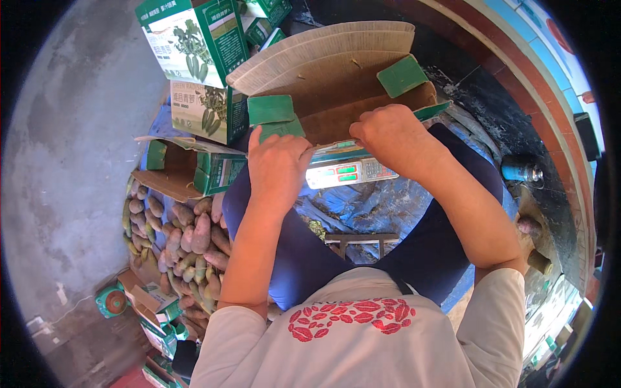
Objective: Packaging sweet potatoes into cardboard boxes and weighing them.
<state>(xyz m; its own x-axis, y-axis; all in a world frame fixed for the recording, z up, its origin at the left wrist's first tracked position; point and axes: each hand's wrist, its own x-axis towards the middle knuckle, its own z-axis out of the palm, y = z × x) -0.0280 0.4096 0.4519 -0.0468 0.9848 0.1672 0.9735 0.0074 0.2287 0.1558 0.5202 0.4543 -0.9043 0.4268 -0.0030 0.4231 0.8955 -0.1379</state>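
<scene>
An open cardboard box (333, 119), brown inside with green end flaps, stands in front of me, its lid raised at the far side. My left hand (277, 158) grips the near rim at the left corner, index finger pointing up along a green flap (270, 110). Farther right along the same rim, my right hand (391, 132) is closed over the edge, fingers curled and knuckles up. Inside the part of the box that shows, only bare cardboard is visible. Just below the near wall is a digital scale (333, 176) with a lit display; the box hides the rest of it.
Printed green-and-white boxes (187, 48) are stacked at the far left. Another open box (181, 168) lies below them. Many reddish and green root vegetables (194, 236) cover the floor at left. A blue can-like object (517, 169) stands at right. Blue sheeting (362, 207) lies between my legs.
</scene>
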